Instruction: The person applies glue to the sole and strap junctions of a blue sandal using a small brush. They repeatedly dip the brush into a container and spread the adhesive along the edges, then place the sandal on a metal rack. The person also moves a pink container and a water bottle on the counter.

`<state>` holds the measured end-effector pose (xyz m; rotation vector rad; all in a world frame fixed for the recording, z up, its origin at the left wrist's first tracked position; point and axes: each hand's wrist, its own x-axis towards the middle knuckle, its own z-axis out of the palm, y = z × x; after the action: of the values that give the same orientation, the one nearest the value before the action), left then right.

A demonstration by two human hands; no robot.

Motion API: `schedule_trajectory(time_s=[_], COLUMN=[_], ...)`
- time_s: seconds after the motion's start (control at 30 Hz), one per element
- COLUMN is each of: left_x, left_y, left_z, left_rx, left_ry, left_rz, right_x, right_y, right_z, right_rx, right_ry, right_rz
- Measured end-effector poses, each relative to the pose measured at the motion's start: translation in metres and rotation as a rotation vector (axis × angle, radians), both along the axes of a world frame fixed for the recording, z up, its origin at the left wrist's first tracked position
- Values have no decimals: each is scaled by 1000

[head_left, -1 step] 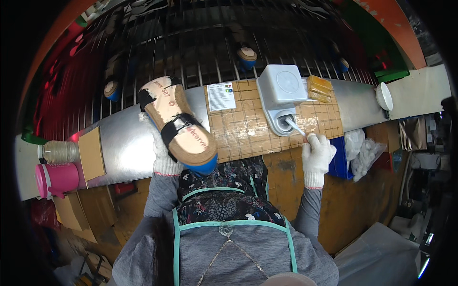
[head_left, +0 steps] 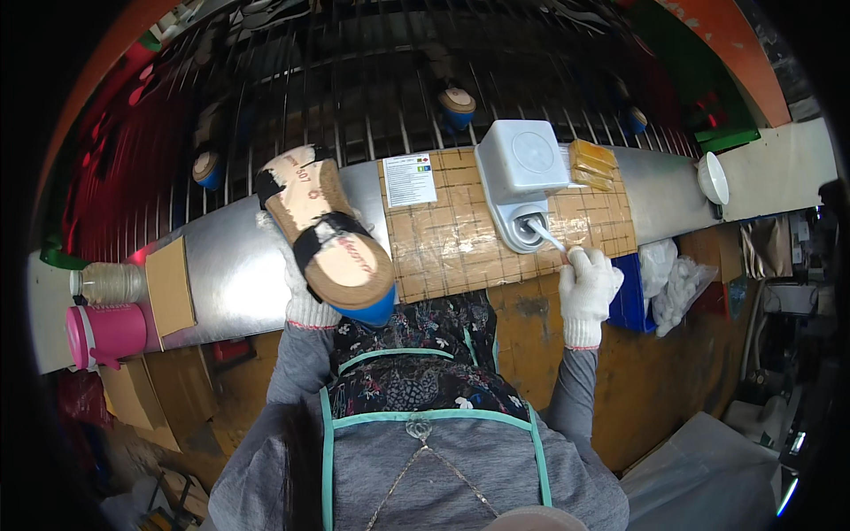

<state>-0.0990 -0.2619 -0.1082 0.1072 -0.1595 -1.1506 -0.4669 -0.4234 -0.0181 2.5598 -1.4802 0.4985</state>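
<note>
A sandal (head_left: 352, 263) on a blue shoe last is held up at the left, its tan footbed facing up and black straps across it. My left hand (head_left: 304, 292), in a white knit glove, grips it from beneath; most of its fingers are hidden behind the sandal. My right hand (head_left: 588, 285), gloved likewise, is closed on the handle of a thin white brush (head_left: 551, 237). The brush's far end dips into the round opening of a grey-white plastic dispenser (head_left: 522, 165), so its tip is hidden. This dispenser stands on a tape-covered cardboard sheet (head_left: 434, 248).
Beyond the metal bench (head_left: 235, 274) runs a rack of rods carrying blue lasts (head_left: 458, 113). Yellow blocks (head_left: 591, 165) lie beside the dispenser, and a white bowl (head_left: 713, 180) sits far right. At left are a pink bucket (head_left: 111, 332) and a clear jar (head_left: 113, 282).
The sandal has tilted slightly and its toe has shifted a little to the left in my left hand. My right hand and the brush stay almost where they were.
</note>
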Motion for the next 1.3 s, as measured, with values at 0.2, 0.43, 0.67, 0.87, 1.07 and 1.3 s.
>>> schedule_trajectory(time_s=[0.2, 0.43, 0.67, 0.87, 1.07, 1.3], left_x=[13, -1, -39, -38, -39, -35], left_y=[16, -14, -32, -26, -16, -12], left_z=[5, 24, 80, 95, 92, 92], left_rx=[163, 257, 534, 487, 542, 553], left_ry=[-80, -220, -556, -820, -818, -877], left_rz=[-60, -55, -121, -23, 68, 74], right_x=[-14, -9, 77, 134, 159, 178], right_y=[-19, -11, -5, 23, 20, 2], right_z=[-11, -23, 37, 58, 48, 59], right_rx=[345, 996, 51, 349, 424, 238], right_ry=[-174, -921, -562, -679, -705, -628], right_rz=[5, -131, 303, 490, 504, 579])
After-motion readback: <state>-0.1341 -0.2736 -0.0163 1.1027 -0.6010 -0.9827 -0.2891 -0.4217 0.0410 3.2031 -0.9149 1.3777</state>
